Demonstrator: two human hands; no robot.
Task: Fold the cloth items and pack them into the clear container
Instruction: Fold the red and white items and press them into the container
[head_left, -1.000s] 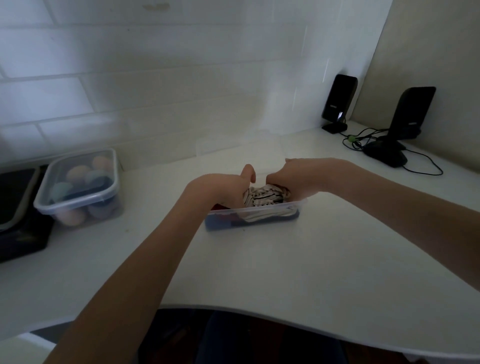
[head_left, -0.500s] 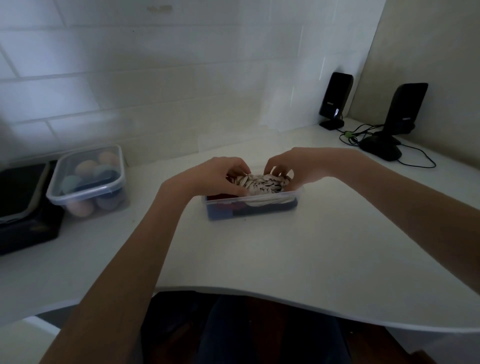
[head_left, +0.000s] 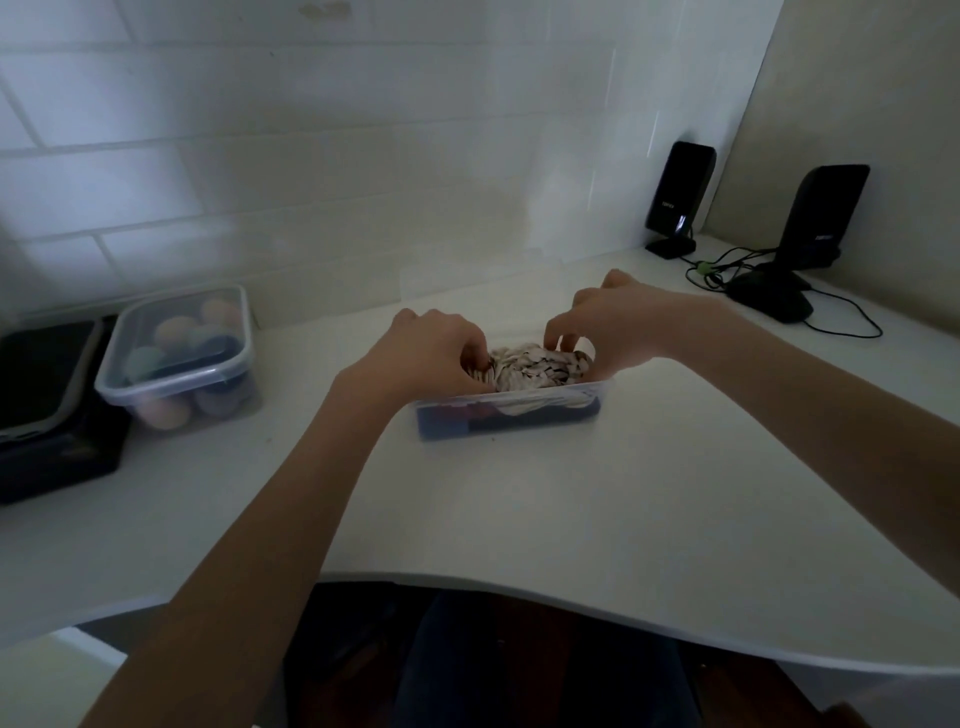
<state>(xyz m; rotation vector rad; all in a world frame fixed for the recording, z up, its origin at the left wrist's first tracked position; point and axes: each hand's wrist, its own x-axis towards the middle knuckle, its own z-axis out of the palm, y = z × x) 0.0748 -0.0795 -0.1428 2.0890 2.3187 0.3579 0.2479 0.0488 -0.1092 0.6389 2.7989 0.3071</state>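
Observation:
A clear container (head_left: 511, 404) stands on the white desk a little beyond its middle. Dark blue and red cloth lies in its bottom. On top sits a bunched white cloth with dark markings (head_left: 530, 366), rising above the rim. My left hand (head_left: 436, 353) presses on the cloth's left end with curled fingers. My right hand (head_left: 618, 325) has its fingertips dug into the cloth's right end. Both hands hide the container's far rim.
A lidded clear box (head_left: 179, 358) of pastel balls stands at the left, beside a black case (head_left: 47, 410). Two black speakers (head_left: 678, 200) (head_left: 810, 234) with cables stand at the back right. A tiled wall rises behind the desk. The desk's curved front edge runs below my arms.
My hands turned from fists with thumbs up to fingers curled down onto the patterned cloth, which now sits bunched on top of the container. The view shifted slightly.

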